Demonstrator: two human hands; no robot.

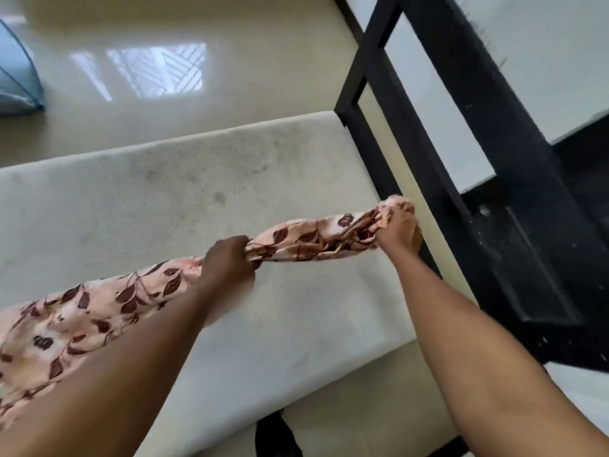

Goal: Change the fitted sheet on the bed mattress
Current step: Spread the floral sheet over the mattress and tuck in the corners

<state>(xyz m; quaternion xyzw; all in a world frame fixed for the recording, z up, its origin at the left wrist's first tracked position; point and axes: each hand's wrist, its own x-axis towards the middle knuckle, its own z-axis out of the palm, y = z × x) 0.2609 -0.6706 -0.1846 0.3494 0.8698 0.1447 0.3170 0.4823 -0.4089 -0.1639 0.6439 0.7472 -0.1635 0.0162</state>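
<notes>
Both of my hands are closed around the fitted sheet (313, 239). My left hand (230, 258) has its fingers curled tight round a gathered stretch of the cloth, above the middle of the bare mattress (131, 209). My right hand (398, 230) clutches a bunched end of it over the mattress's right edge, with a crumpled tuft of fabric sticking out past my knuckles.

Between my two hands the sheet is pulled into a thick, twisted roll held just above the mattress top. Behind my left hand it loosens and fans out wider, running under my left forearm toward the mattress's lower left side. It is a pale peach-pink cloth printed with dark reddish-brown leaves on thin stems, with some creamy patches, and it is heavily creased where I grip it.

The mattress itself is off-white with a fine dimpled texture and faint grey smudges across its upper part. A black bed frame (461, 159) stands against its right side. Beyond its far edge lies glossy cream floor (131, 61), with something light blue (16, 77) at the far left.
</notes>
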